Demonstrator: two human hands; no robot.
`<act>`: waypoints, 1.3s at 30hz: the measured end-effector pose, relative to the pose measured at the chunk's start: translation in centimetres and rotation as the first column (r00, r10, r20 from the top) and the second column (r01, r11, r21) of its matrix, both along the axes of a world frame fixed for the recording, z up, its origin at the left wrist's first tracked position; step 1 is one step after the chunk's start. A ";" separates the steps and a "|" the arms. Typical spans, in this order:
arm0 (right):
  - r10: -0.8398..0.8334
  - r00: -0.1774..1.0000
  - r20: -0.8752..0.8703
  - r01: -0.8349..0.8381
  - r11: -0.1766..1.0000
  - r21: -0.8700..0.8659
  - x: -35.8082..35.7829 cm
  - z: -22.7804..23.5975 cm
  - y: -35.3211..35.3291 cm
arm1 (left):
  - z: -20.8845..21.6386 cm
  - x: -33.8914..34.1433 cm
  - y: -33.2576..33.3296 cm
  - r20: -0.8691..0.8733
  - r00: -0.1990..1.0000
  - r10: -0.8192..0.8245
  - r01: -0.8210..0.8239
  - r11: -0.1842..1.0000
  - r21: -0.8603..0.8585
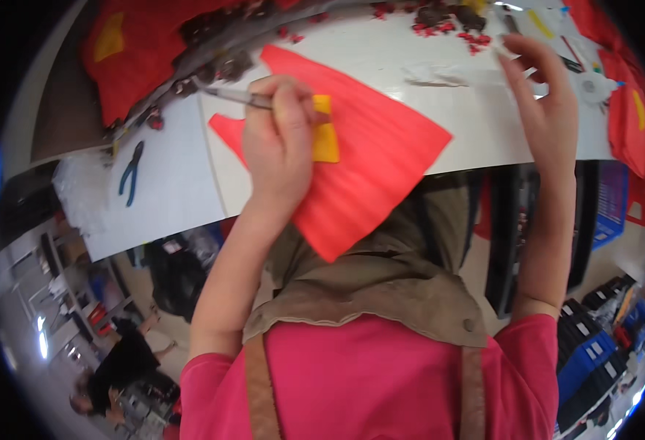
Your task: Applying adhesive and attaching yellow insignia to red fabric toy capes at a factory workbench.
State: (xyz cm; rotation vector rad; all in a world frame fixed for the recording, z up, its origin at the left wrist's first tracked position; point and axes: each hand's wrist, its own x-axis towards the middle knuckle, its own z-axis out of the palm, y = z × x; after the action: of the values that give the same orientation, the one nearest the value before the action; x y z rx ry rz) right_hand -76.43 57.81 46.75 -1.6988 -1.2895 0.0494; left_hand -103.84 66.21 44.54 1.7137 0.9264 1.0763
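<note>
My left hand (278, 143) is closed around slim grey tweezers (238, 96), their tip pointing left. It rests over a red piece of cloth (374, 147) that lies on the white table and hangs past its near edge. A yellow patch (326, 147) on the cloth sits beside my left fingers and is partly covered by them. At the right, my right hand (546, 103) is raised over the table, thumb and forefinger curled toward each other. Something pale shows at their tips, too blurred to name. Small red pieces (476, 40) lie just left of those fingertips.
Blue-handled pliers (130, 173) lie at the table's left. Red cloth pieces with yellow patches stand piled at the far left (135, 70) and far right (631, 110). Clear plastic film (436, 75) lies beyond the cloth. A person in black (121, 359) is at the lower left.
</note>
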 end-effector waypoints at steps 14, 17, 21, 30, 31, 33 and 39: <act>0.400 0.916 0.026 -0.392 0.908 -0.149 -8.5 -0.6 2.4 | 0.0 -0.1 0.1 0.009 0.999 -0.039 0.038 0.996 0.078; 0.440 0.830 0.342 -0.435 0.895 -0.098 -10.0 -2.4 3.8 | -0.3 -0.1 0.5 -0.029 0.999 -0.036 0.039 0.994 0.104; 0.484 0.780 0.396 -0.460 0.873 -0.163 -11.2 -2.5 4.0 | -0.5 -0.2 0.5 0.022 0.999 -0.046 0.044 0.994 0.097; 0.518 0.788 0.334 -0.479 0.855 -0.196 -11.5 -2.0 3.6 | -0.3 -0.2 0.6 -0.005 0.999 -0.052 0.053 0.994 0.101; 0.518 0.793 0.320 -0.476 0.855 -0.205 -11.6 -1.9 3.5 | -0.3 -0.2 0.7 -0.005 0.998 -0.056 0.056 0.993 0.106; 0.518 0.799 0.305 -0.472 0.855 -0.214 -11.7 -1.7 3.1 | -0.4 -0.2 0.7 -0.006 0.998 -0.061 0.061 0.992 0.110; 0.602 0.780 0.171 -0.545 0.788 -0.284 -10.8 -1.0 2.1 | -0.6 -0.4 0.7 -0.006 0.997 -0.073 0.074 0.991 0.113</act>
State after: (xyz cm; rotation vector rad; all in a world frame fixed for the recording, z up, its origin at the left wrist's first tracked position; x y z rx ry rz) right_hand -87.25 59.87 45.80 -1.4510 -2.0379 0.3616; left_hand -104.21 66.92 43.95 1.8271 0.8101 1.0966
